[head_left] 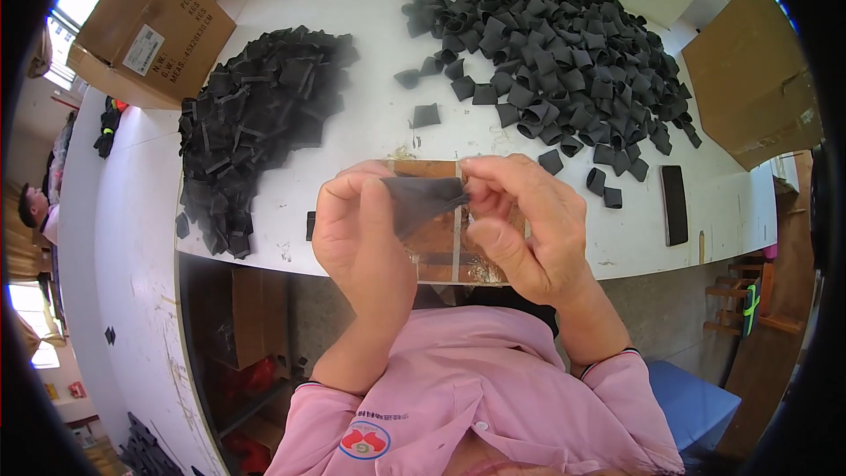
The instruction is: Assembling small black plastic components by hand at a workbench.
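A dark grey piece of fabric is stretched between my two hands, above a brown board at the table's near edge. My left hand pinches its left end between thumb and fingers. At its right end, the fingertips of my right hand grip a gathered corner. Beyond my hands lies a single small grey fabric piece. A large heap of grey fabric loops spreads at the far right. To the left is a heap of flat black fabric pieces.
Cardboard boxes stand at the back left and right. A dark phone lies on the white table right of my hands. A blue stool is below right. Another person is at the far left.
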The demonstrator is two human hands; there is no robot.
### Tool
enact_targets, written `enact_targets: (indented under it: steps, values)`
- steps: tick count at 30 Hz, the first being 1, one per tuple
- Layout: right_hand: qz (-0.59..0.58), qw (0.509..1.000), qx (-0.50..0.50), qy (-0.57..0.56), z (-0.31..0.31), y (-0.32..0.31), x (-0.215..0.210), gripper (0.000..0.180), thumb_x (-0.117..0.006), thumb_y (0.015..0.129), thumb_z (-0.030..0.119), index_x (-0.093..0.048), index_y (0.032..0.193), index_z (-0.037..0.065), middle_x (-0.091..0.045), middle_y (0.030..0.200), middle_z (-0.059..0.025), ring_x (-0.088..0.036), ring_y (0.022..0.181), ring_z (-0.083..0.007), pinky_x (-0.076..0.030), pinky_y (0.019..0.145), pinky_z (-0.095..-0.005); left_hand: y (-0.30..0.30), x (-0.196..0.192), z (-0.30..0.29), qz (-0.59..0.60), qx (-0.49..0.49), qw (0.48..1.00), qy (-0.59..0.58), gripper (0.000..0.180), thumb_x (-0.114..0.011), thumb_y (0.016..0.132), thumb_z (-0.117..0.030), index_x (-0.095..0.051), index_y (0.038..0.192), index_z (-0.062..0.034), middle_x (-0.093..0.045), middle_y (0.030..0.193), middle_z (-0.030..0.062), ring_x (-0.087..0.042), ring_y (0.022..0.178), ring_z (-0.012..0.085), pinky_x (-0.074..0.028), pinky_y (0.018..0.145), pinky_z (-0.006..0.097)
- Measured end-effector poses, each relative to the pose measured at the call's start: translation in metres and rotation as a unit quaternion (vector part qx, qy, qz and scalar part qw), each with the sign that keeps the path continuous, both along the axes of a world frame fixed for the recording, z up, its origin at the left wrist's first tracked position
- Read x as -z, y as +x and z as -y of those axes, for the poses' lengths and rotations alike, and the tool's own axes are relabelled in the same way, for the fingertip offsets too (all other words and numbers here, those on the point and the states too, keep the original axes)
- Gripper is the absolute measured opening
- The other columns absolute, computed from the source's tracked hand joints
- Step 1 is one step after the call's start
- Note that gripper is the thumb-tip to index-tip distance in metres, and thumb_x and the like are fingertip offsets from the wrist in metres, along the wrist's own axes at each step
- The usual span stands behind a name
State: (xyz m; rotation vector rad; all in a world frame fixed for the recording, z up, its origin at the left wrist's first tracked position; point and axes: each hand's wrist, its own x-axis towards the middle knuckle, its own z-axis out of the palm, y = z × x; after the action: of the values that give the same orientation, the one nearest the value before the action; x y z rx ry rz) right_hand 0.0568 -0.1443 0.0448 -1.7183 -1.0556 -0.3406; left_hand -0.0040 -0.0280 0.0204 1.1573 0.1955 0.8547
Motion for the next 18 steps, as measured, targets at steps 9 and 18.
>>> enact_targets:
  steps: [9,18]
  values:
    - [-0.120,0.991,-0.067,0.011,-0.004,0.016,0.038,0.017,-0.061,0.073,0.001,-0.059,0.090,0.000,-0.057,0.077,-0.0098,-0.056,0.060,-0.0188,-0.045,0.053,-0.0265,-0.003,0.001,0.003,-0.007,-0.016,0.997,0.077,0.009,-0.048,0.088,-0.006,-0.050,0.084,0.0015,-0.052,0.084,0.0071,-0.044,0.073,0.0084,-0.036,0.068,0.019]
    - [0.124,0.991,0.026,-0.045,-0.012,0.011,0.005,0.020,-0.064,0.068,0.005,-0.058,0.086,-0.002,-0.054,0.069,-0.0085,-0.053,0.057,-0.0198,-0.043,0.048,-0.0269,-0.003,0.004,0.000,-0.030,-0.064,0.997,-0.013,0.011,-0.046,0.089,-0.008,-0.051,0.084,0.0013,-0.053,0.084,0.0077,-0.046,0.070,0.0070,-0.038,0.066,0.019]
